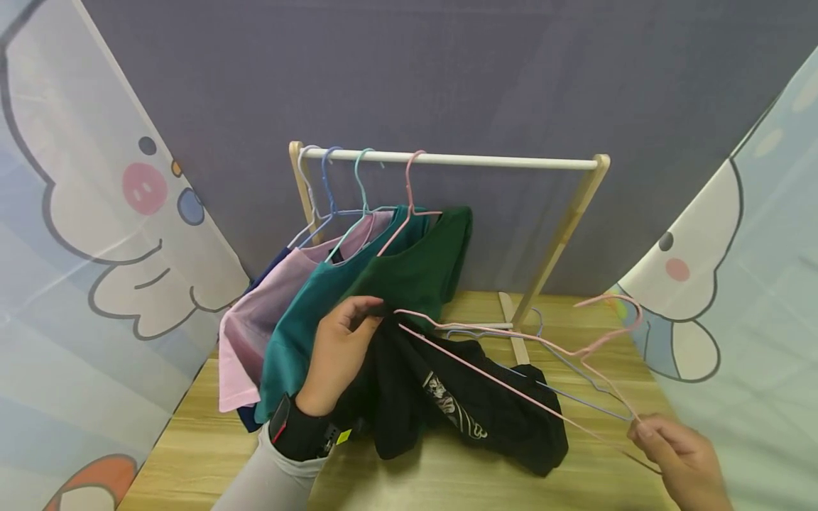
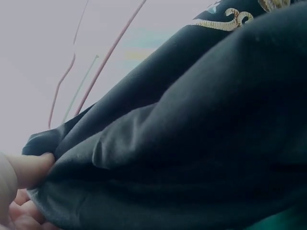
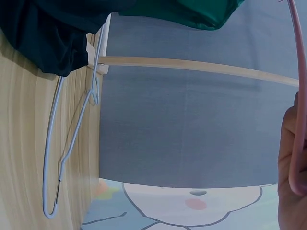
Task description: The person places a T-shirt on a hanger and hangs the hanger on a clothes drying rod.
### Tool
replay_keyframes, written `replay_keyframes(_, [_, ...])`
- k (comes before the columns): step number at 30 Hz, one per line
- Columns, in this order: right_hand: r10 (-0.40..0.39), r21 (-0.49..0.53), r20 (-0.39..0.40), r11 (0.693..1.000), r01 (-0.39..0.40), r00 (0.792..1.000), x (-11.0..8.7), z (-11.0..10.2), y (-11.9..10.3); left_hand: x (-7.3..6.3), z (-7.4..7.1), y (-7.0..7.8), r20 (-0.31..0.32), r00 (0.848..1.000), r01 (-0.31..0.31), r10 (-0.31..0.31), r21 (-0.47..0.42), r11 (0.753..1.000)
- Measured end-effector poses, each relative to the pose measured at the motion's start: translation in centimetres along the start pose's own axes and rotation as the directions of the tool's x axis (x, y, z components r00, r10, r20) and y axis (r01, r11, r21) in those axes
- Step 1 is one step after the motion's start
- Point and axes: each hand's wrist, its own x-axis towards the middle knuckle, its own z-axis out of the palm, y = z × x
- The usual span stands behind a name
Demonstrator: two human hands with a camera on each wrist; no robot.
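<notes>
My left hand (image 1: pixel 339 348) pinches the edge of a black shirt (image 1: pixel 409 397) between thumb and fingers, lifting it off the table. A light print shows on the shirt's front. In my right hand (image 1: pixel 680 454) is one end of a pink hanger (image 1: pixel 511 333), its hook pointing up and to the right. The hanger's far end reaches to the gathered cloth beside my left fingertips. In the left wrist view the thumb presses on the black fabric (image 2: pixel 144 134). The right wrist view has the fingers (image 3: pixel 290 143) curled round the pink hanger (image 3: pixel 300 96).
A rack with a white rail (image 1: pixel 498 161) stands behind, holding a green shirt (image 1: pixel 415 262), a teal shirt (image 1: pixel 300 333), a pink shirt (image 1: pixel 255 333) and a dark blue garment on hangers at its left. A blue hanger (image 1: pixel 575 362) lies on the wooden table (image 1: pixel 192 454), partly beneath the black shirt.
</notes>
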Motion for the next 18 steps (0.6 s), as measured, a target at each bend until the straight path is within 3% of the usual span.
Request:
replay_keyframes(4, [0.001, -0.082, -0.002, 0.997, -0.001, 1.000, 0.03, 0.22, 0.15, -0.15, 0.00, -0.31, 0.017, 1.000, -0.011, 0.010, 0.026, 1.000])
replay_keyframes(8, [0.015, -0.196, -0.055, 0.980, -0.025, 0.998, -0.01, 0.43, 0.19, -0.23, 0.00, -0.58, 0.026, 0.999, -0.023, 0.023, 0.022, 0.999])
replay_keyframes(14, [0.030, -0.225, -0.093, 0.973, -0.050, 0.995, -0.18, 0.34, 0.27, -0.17, -0.06, -0.79, 0.032, 0.999, -0.034, 0.034, -0.009, 0.999])
replay_keyframes(18, [0.063, -0.311, -0.136, 0.945, -0.103, 0.989, -0.43, 0.26, 0.50, -0.18, -0.11, -0.81, 0.032, 0.999, -0.037, 0.037, -0.019, 0.999])
